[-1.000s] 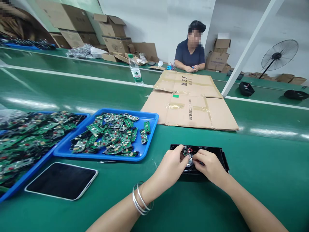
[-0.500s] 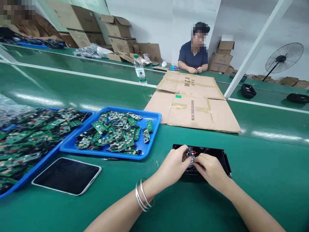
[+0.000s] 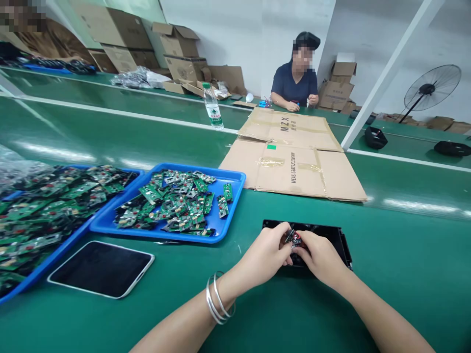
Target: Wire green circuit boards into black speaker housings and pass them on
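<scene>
A black rectangular housing lies on the green table, partly covered by both hands. Over its left half, my left hand pinches a small dark part with red wires. My right hand meets it from the right, thumb and fingers closed on the same wired part. The fingertips hide most of this part, so its exact shape cannot be made out. Two silver bangles circle my left wrist.
A blue tray of green circuit boards stands left of the hands, beside another full tray. Nearer lies a dark tablet. Flattened cardboard and a bottle are beyond. A person sits opposite.
My hands have shifted slightly around the wired part, which is turned and raised a little. My right fingers have closed in on it. The person opposite has lifted one hand.
</scene>
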Demonstrator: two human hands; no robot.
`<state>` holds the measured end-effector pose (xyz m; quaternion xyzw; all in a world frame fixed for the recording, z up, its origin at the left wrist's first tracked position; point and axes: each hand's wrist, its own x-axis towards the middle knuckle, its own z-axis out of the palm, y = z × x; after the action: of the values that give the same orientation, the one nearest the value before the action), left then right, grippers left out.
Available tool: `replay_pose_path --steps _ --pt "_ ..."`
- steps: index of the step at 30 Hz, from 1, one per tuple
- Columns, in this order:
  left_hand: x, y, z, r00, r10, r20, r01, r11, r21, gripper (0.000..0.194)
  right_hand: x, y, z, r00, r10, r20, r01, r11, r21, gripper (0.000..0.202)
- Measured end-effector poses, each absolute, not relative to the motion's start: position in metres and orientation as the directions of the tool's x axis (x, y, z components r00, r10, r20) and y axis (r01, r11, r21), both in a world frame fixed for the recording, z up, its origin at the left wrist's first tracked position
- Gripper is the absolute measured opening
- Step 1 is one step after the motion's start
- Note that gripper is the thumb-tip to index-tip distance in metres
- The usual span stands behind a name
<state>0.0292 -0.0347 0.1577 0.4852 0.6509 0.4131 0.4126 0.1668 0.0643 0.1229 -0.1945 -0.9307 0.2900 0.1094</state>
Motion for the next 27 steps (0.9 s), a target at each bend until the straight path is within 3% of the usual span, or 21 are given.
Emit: replay_pose_path --steps 11,17,23,27 --pt "0.026 -0.036 0.162 -0.174 0.969 -0.178 0.228 0.215 0.950 0.003 0.166 0.063 0.121 -0.890 0.450 0.077 0.305 0.711 -0.634 0.010" --pt "0.018 -0.037 0.171 -0.129 0.964 -0.233 0.095 0.246 0.965 0.036 0.167 0.069 0.130 -0.931 0.364 0.036 0.222 0.641 -0.735 0.017" --pt "0.016 -0.035 0.168 -0.187 0.958 -0.220 0.165 0.251 0.954 0.021 0.169 0.067 0.137 -0.948 0.317 -0.023 0.227 0.626 -0.746 0.021" --pt "0.017 -0.034 0.160 -0.305 0.937 -0.171 0.236 0.249 0.939 0.030 0.169 0.069 0.137 -0.950 0.313 -0.018 0.206 0.581 -0.787 0.024"
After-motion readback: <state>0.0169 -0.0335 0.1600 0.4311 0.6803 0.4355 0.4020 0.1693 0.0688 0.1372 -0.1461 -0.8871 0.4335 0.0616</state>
